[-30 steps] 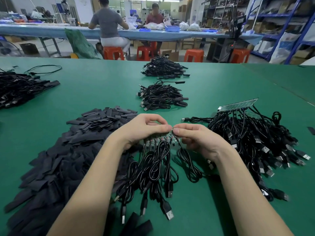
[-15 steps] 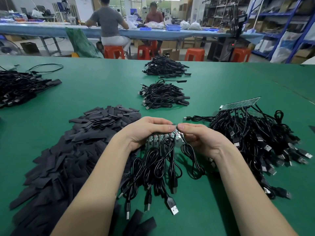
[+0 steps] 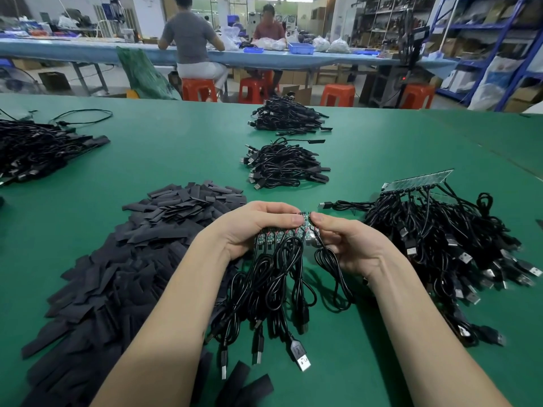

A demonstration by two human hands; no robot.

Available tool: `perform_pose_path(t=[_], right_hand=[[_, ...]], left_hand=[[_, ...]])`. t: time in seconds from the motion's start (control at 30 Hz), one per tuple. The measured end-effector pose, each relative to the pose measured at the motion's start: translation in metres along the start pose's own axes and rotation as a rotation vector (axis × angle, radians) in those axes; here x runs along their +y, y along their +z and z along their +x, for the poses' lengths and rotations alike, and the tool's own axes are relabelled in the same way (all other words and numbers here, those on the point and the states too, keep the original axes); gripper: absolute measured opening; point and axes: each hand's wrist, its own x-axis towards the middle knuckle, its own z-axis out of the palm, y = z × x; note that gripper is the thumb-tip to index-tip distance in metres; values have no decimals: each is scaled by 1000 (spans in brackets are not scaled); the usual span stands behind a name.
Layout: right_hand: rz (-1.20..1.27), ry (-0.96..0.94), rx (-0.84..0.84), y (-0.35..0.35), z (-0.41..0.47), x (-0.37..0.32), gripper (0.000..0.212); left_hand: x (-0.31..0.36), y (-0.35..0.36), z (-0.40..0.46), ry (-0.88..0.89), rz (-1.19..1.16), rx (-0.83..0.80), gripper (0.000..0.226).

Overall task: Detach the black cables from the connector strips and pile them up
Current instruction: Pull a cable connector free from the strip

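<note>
Pinching one connector strip [image 3: 286,234] from both ends: left hand [image 3: 258,227] grip curled over its left part, right hand [image 3: 346,245] grip pinching its right end, thumbs nearly touching. Black cables [image 3: 276,286] hang from the strip onto the green desk [image 3: 164,160]. Left: heap of black sleeves [image 3: 132,259]. Right: second strip [image 3: 417,180] on tangled cables. Beyond: near cable pile [image 3: 283,165], far cable pile [image 3: 288,116].

Pretty bright, even overhead lighting, with soft shadows under the arms. Wide-angle bending at the frame edges, and the background looks a bit soft.
</note>
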Motion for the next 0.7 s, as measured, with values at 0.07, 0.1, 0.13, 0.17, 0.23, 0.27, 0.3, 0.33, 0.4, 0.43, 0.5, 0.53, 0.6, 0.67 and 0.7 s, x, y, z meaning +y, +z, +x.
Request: perform_pose_path(t=[0.07, 0.1, 0.13, 0.17, 0.23, 0.27, 0.3, 0.33, 0.4, 0.43, 0.5, 0.53, 0.6, 0.67, 0.7], right_hand=[[1, -4, -14, 0, -1, 1, 16], [-1, -5, -18, 1, -1, 1, 18], [-3, -6, -19, 1, -2, 1, 17], [-4, -6, -18, 2, -2, 1, 16], [-7, -1, -11, 3, -3, 0, 16], [-3, 2, -8, 4, -3, 1, 17], [15, 5, -10, 5, -3, 1, 17], [53, 10, -16, 5, -3, 1, 17], [133, 18, -40, 7, -2, 1, 16], [142, 17, -48, 7, -2, -1, 20], [107, -12, -41, 3, -4, -6, 26], [77, -37, -15, 1, -5, -10, 23], [36, -77, 50, -5, -9, -16, 14], [-5, -99, 104, -7, -11, -20, 10], [-28, -108, 146, -7, -11, -21, 16]], left_hand=[[-1, 0, 1, -3, 0, 4, 10], [-1, 0, 1, -4, -2, 4, 10], [-1, 0, 0, -4, -2, 2, 11], [0, 0, 0, -3, -2, -2, 11], [0, -1, 0, 3, -1, -13, 9], [0, 0, 0, 5, -3, -16, 9], [-1, 0, 0, 8, -9, -18, 9], [-1, 0, 0, 13, -20, -20, 9], [-3, 0, 1, 26, -56, -31, 10], [-3, 0, 2, 29, -72, -38, 10], [-4, -1, 2, 35, -36, -25, 12], [-5, -2, 3, 46, 31, 9, 14], [-7, -2, 6, 80, 240, 124, 15], [-9, 0, 8, 105, 534, 213, 15], [-9, 3, 9, 104, 698, 236, 19]])
